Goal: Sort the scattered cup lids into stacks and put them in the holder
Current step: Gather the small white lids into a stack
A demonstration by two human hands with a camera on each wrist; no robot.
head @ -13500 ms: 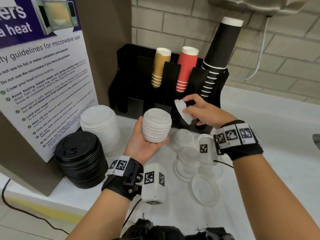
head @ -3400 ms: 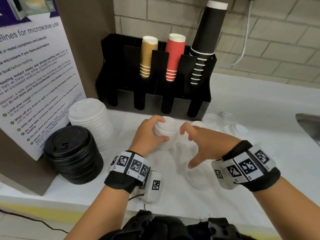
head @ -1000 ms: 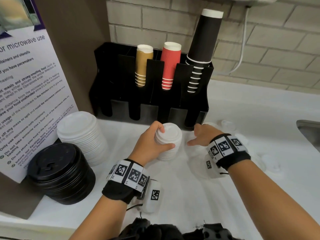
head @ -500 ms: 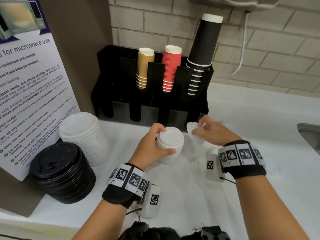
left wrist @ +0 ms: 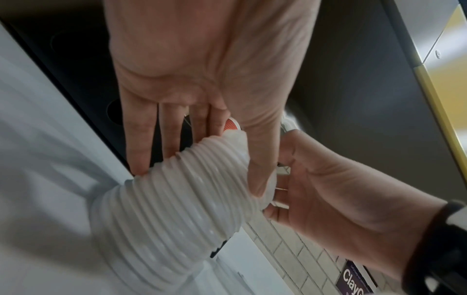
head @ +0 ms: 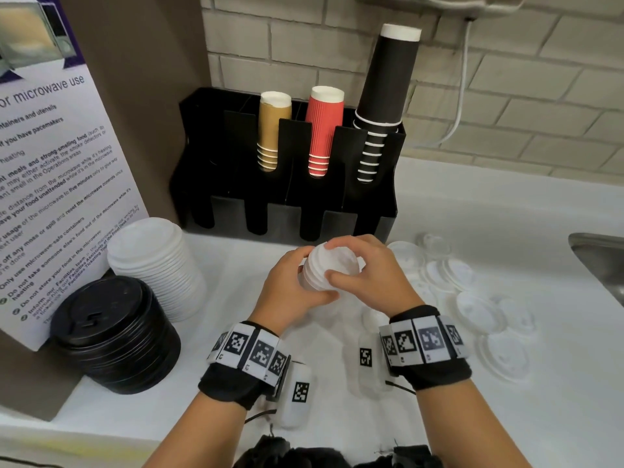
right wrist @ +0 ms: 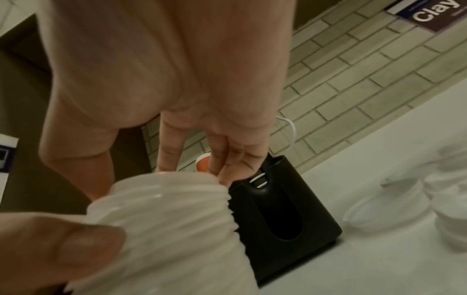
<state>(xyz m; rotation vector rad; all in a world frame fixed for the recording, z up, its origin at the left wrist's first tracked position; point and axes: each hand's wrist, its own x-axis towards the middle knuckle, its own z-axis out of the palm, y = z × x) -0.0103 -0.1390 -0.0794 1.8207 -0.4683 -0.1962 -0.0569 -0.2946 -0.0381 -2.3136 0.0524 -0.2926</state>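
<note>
At the centre of the head view both hands close on the lid stack (head: pixel 324 270) just in front of the holder (head: pixel 287 184): the left hand (head: pixel 290 292) wraps its side, and the right hand (head: pixel 368 275) caps its top. Only this view shows loose lids (head: pixel 479 309) on the bench (head: pixel 506 231) at right. The left wrist view alone shows the stack's ribbed side (left wrist: pixel 177 209) against straight fingers (left wrist: pixel 141 143).

Head cam looks down and forward over my bench (head: pixel 472 211) at the black holder (head: pixel 287 197). Both wrist cams sit close, low beside that holder, facing up along each hand. All three share the holder's front.
</note>
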